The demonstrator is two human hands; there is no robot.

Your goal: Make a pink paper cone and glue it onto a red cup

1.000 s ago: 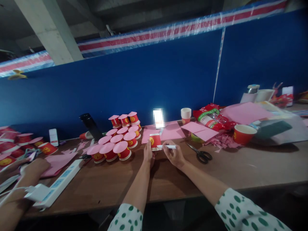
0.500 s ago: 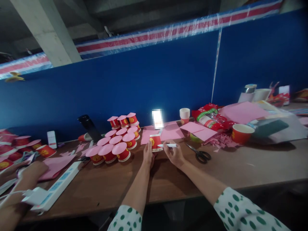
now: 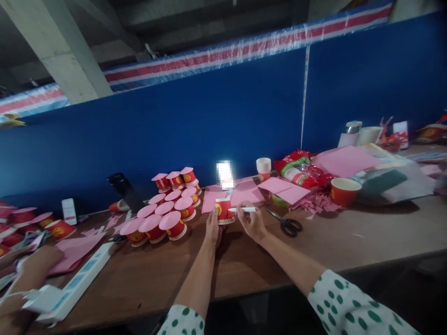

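A red paper cup point(image 3: 224, 212) with a gold emblem is upside down, its pale rim facing down, above the brown table. My left hand point(image 3: 212, 227) grips its left side. On the other side my right hand point(image 3: 252, 223) is closed round a white pen point(image 3: 243, 210), whose tip points at the cup's right side. Pink paper point(image 3: 247, 190) lies just behind the cup. To the left stand several red cups topped with pink paper discs point(image 3: 170, 220). Black-handled scissors point(image 3: 290, 227) rest to the right of my right hand.
A power strip point(image 3: 81, 280) lies at the left, near another person's hand point(image 3: 47, 258). Behind are a black bottle point(image 3: 125, 190) and a bright phone point(image 3: 225, 175). Pink scraps point(image 3: 316, 204), a red cup point(image 3: 345, 191) and a plastic bag point(image 3: 408, 184) lie at the right.
The camera view has shifted slightly, so the scene sits a little further left. Both hands keep hold of the cup and the pen.
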